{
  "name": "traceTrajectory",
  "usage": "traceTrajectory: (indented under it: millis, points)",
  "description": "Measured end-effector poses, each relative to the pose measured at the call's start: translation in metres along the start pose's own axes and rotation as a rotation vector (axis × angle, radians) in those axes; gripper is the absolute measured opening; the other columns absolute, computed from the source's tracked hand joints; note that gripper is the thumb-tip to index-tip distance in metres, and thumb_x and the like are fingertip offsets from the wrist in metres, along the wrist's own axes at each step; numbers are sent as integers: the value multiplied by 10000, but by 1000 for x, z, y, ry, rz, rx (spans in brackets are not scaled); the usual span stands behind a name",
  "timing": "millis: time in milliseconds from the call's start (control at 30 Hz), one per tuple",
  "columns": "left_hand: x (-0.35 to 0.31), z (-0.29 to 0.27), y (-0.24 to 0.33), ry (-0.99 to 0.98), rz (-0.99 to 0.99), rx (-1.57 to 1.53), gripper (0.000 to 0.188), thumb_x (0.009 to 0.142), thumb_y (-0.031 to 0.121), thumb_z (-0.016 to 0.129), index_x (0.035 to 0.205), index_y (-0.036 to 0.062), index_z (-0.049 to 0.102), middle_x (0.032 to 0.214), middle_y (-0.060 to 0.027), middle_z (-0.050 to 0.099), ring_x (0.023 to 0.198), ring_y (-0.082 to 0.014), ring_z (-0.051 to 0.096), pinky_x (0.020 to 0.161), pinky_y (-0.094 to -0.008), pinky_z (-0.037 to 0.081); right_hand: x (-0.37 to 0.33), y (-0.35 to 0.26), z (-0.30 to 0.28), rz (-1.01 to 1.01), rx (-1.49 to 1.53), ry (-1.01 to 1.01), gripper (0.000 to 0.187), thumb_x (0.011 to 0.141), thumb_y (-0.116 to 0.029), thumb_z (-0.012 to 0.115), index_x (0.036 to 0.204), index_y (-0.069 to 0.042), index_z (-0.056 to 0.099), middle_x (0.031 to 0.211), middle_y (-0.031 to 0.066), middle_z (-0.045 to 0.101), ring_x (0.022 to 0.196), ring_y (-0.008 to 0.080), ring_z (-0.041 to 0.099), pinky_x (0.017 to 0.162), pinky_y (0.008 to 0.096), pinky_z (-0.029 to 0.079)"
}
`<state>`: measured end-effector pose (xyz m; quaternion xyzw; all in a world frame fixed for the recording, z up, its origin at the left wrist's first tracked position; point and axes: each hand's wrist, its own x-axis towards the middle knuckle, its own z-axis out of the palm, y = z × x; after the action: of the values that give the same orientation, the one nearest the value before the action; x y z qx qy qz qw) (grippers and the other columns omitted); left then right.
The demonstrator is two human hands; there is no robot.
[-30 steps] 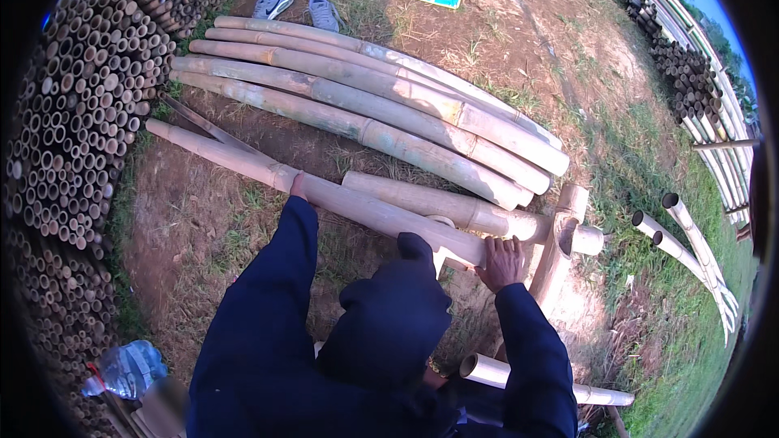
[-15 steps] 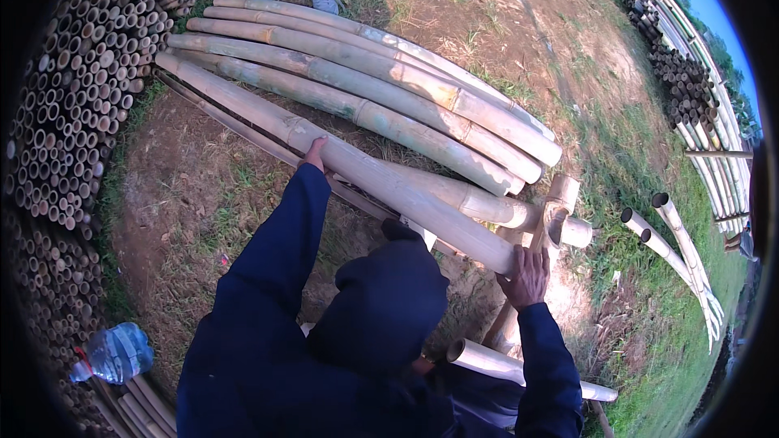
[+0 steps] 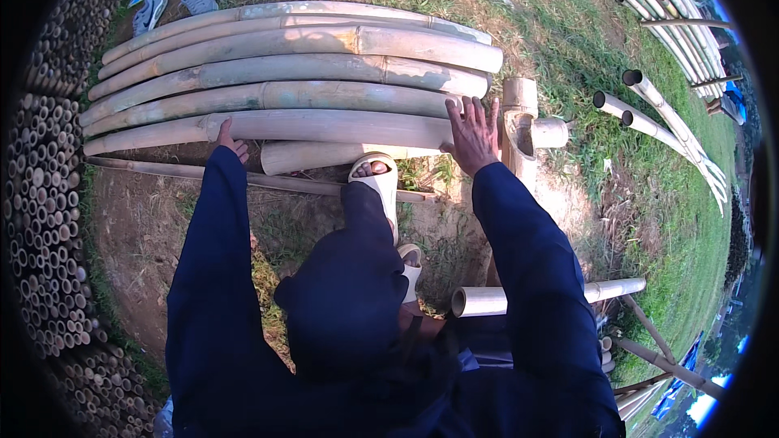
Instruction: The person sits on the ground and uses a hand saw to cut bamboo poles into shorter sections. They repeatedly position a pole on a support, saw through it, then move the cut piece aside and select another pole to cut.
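Nearest: a white sandal [image 3: 380, 186] planted on bare dirt [image 3: 146, 219], toes toward the poles. Just past it lies a short pole [image 3: 341, 156] and a thin stick [image 3: 187, 172] along the ground.

Left hand [image 3: 230, 143] rests on the near pole [image 3: 324, 126], about a third along from its left end; fingers look curled against the near side, though I cannot tell whether they grip. Right hand [image 3: 473, 134] lies flat at the pole's right end, fingers spread wide, palm pressing, not wrapped around anything.

The near pole is the closest of a row of long bamboo poles [image 3: 300, 65] lying side by side, touching its neighbour behind. A notched post [image 3: 519, 118] stands just right of its end.

Handling, as judged: long, thick, stiff; likely heavy for one person, hollow though. Surface smooth and pale, apt to roll and slip under flat palms. Best taken with both hands well apart, from below, as the span here suggests.

Farther off: grass [image 3: 633, 162], more poles [image 3: 665, 122] at right, stacked pole ends [image 3: 40, 195] at left, two shoes [image 3: 174, 4] beyond the row.
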<state>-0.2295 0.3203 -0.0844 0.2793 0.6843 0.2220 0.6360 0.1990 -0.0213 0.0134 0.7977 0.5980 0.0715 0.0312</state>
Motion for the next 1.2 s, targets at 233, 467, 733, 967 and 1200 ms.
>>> traceTrajectory:
  millis: [233, 467, 733, 967, 1200]
  points:
    - [2, 11, -34, -71, 24, 107, 1207, 747, 765, 726, 1658, 167, 205, 1606, -194, 405, 1385, -360, 492, 1087, -482, 419, -34, -23, -8, 167, 117, -45, 976, 802, -405, 868, 1585, -143, 347, 1500, 183, 434, 1472, 365, 371, 1249, 672, 127]
    - [-68, 32, -63, -254, 394, 284, 617, 911, 430, 768, 1391, 75, 612, 1272, -117, 699, 1036, -233, 706, 842, -333, 526, -228, -35, -82, 241, 468, -62, 885, 848, -315, 838, 1579, -141, 371, 1514, 230, 421, 1370, 454, 467, 1146, 527, 419]
    - [-144, 33, -35, -566, 421, 272, 507, 1032, 384, 618, 1416, 54, 594, 1242, -130, 715, 992, -204, 725, 827, -305, 557, -477, -80, -132, 25, 601, -373, 605, 1028, -539, 544, 1520, -188, 514, 1599, 127, 455, 1509, 302, 398, 1276, 549, 242]
    - [-262, 115, -1, -817, 606, 302, 545, 991, 366, 596, 1396, 1, 583, 1188, -165, 712, 977, -205, 710, 828, -284, 550, -584, 33, -105, 1487, 320, -95, 794, 988, -512, 592, 1579, -34, 361, 1533, 326, 421, 1364, 511, 480, 1135, 562, 398]
    - [-294, 93, -1, -1595, 213, 537, 705, 1032, 499, 421, 1404, -92, 520, 1292, -232, 670, 1188, -322, 662, 1047, -422, 500, -525, -42, -63, 1169, 504, -36, 988, 922, -634, 659, 1644, -103, 243, 1650, 358, 182, 1514, 556, 234, 1241, 576, 277]
